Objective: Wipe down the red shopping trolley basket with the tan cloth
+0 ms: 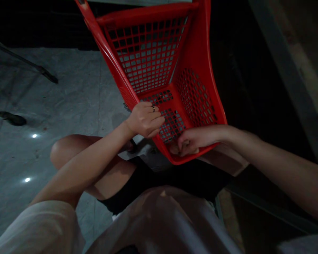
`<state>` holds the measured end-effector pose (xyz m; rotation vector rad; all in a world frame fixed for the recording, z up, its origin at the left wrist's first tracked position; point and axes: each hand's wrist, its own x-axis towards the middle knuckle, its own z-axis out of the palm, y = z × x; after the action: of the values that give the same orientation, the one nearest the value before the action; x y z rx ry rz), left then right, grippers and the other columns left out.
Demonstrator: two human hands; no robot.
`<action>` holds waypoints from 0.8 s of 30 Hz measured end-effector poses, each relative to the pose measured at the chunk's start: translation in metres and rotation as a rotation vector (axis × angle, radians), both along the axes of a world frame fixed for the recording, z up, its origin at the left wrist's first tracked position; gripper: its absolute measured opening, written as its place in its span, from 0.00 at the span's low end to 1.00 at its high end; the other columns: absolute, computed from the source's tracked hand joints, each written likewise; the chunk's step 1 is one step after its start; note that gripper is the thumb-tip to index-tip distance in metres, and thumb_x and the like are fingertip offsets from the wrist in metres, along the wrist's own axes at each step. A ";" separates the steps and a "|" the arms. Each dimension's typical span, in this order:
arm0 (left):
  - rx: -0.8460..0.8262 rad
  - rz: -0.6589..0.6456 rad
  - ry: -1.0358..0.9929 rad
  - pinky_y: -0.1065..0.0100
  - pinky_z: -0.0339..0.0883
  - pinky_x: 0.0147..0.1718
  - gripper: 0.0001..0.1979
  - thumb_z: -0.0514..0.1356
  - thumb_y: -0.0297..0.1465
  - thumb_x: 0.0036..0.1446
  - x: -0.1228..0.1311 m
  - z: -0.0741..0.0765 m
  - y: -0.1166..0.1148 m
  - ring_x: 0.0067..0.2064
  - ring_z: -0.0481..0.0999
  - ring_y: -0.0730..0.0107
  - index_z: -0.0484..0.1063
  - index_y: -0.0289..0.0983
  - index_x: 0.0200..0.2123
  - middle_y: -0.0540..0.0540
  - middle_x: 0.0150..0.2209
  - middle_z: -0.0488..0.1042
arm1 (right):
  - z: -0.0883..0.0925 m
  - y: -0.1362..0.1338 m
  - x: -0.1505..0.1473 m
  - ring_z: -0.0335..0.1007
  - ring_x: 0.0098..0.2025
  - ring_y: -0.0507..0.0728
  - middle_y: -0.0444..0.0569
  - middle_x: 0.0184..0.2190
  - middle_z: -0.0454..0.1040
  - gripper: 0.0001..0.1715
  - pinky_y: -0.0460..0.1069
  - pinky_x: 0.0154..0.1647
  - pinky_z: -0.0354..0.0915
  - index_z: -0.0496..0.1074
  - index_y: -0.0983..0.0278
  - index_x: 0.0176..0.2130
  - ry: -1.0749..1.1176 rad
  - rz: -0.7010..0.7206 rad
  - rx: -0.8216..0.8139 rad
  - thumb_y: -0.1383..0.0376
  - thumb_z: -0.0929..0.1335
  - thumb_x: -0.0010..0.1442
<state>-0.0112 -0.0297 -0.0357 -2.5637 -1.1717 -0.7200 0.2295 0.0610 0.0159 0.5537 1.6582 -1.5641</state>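
Grips a red basket (197, 46) by its left side with the left hand (146, 120), at seven o'clock; curls the right hand (190, 141) inside the near end, five o'clock, any hold impossible to tell. Long axis away, roughly toward twelve.

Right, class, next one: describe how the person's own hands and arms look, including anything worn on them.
The left hand is ungloved, with a dark ring on one finger. The left sleeve is short, loose and whitish. The right hand is ungloved too; blur and shadow hide whether it wears a ring. A pale edge of the right sleeve shows.
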 end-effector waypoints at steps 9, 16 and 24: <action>0.190 -0.067 -0.069 0.60 0.52 0.25 0.16 0.49 0.33 0.65 0.010 0.005 -0.001 0.22 0.67 0.66 0.65 0.42 0.24 0.51 0.19 0.66 | 0.024 0.048 0.032 0.55 0.17 0.38 0.31 0.12 0.66 0.12 0.41 0.23 0.44 0.76 0.78 0.25 -0.283 0.167 0.397 0.85 0.65 0.52; 0.078 -0.085 -0.140 0.59 0.52 0.25 0.21 0.47 0.40 0.69 -0.011 0.004 -0.004 0.22 0.64 0.65 0.63 0.43 0.23 0.51 0.19 0.63 | -0.003 -0.055 -0.013 0.65 0.26 0.47 0.41 0.24 0.77 0.12 0.43 0.29 0.56 0.83 0.68 0.34 0.294 -0.059 0.309 0.76 0.68 0.59; 0.174 -0.078 -0.063 0.59 0.57 0.29 0.20 0.47 0.36 0.70 -0.020 0.003 -0.009 0.25 0.66 0.65 0.65 0.43 0.25 0.50 0.21 0.65 | 0.002 -0.030 0.009 0.70 0.32 0.52 0.46 0.30 0.79 0.06 0.46 0.32 0.62 0.81 0.62 0.31 0.210 -0.121 0.100 0.64 0.72 0.58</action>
<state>-0.0315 -0.0384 -0.0329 -2.4693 -0.9838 -0.8852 0.2386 0.0312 0.0181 0.5667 1.8990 -1.6813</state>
